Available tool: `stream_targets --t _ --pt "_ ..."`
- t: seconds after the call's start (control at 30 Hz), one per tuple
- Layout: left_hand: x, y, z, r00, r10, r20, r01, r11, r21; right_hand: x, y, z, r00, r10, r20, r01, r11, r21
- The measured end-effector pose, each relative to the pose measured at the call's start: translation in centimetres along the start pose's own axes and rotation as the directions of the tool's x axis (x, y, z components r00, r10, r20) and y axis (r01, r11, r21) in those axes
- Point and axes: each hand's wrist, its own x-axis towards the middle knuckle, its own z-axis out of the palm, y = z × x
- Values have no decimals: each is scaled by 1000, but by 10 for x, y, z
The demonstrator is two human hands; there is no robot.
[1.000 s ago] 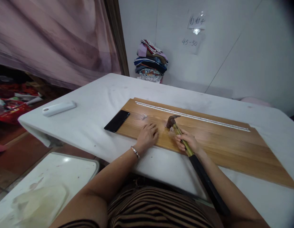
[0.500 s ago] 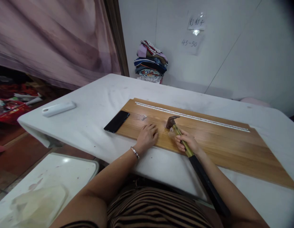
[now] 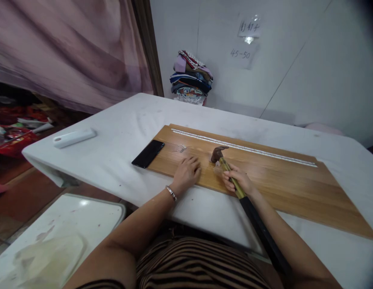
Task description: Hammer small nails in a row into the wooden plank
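Note:
My right hand (image 3: 238, 179) is closed around the yellow part of a claw hammer (image 3: 242, 194), below its rusty head. The black end of the handle runs back along my right forearm. The hammer head is over the wooden board (image 3: 273, 176), at or close to its surface; whether anything lies under it is hidden. My left hand (image 3: 187, 171) rests flat on the board near its front edge, fingers stretched out and holding nothing. Several thin nails (image 3: 182, 148) lie just beyond its fingertips. A black phone (image 3: 148, 153) sits at the board's left end.
Two white measuring strips (image 3: 243, 147) run along the board's far side. A white, long-handled object (image 3: 74, 137) lies on the white table (image 3: 120, 120) at left. Folded clothes (image 3: 192, 78) are stacked behind the table. A white stool (image 3: 92, 212) stands at lower left.
Almost nothing differs. The hammer head sits very slightly lower and to the left; both hands keep their places.

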Motion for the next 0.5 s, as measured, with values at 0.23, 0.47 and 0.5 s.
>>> stream_targets --t 0.23,0.47,0.5 --pt "0 -1 1 1000 12 -4 -12 1000 -2 0 2 -3 1000 19 5 -19 1000 -19" --pt "0 0 0 1000 8 -9 -8 1000 2 0 1 -2 1000 15 -6 -15 1000 6" --pt "0 0 0 1000 5 -6 -5 1000 3 0 1 -1 1000 13 -6 -13 1000 9"
